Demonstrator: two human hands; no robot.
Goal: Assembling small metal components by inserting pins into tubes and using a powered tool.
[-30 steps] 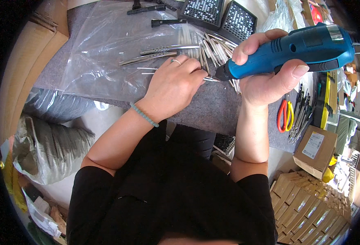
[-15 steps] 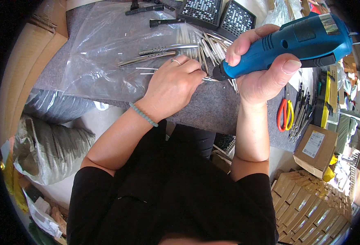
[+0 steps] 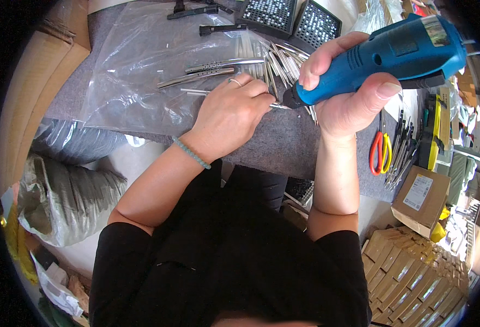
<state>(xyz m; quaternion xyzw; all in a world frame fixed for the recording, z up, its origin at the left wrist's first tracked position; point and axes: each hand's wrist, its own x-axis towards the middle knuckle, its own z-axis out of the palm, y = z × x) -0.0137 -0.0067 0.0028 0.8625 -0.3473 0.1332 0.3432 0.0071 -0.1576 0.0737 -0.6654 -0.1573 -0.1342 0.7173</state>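
My right hand [image 3: 354, 103] is wrapped round a blue cordless screwdriver [image 3: 387, 57], its black nose pointing left. A thin silver metal piece [image 3: 279, 106] shows between that nose and the fingertips of my left hand [image 3: 233, 113]. Those left fingers are pinched together on the metal piece, most of which they cover. Beyond my left hand lie curved, perforated metal tubes [image 3: 223, 65] and a thin pale stick [image 3: 192, 92]. Several slim metal rods [image 3: 283, 62] are heaped just past the screwdriver's nose.
Clear plastic sheeting [image 3: 125, 71] covers the grey mat's left side. Two black trays of small metal parts [image 3: 267, 16] stand at the back, near black clamp-like tools [image 3: 221, 29]. Red-and-yellow-handled scissors [image 3: 380, 152], dark thin tools [image 3: 402, 147] and a cardboard box [image 3: 421, 199] sit right.
The screwdriver's back end has shifted slightly left and tilted. A thin pale stick by my left wrist has moved a little. Both hands stay in nearly the same place.
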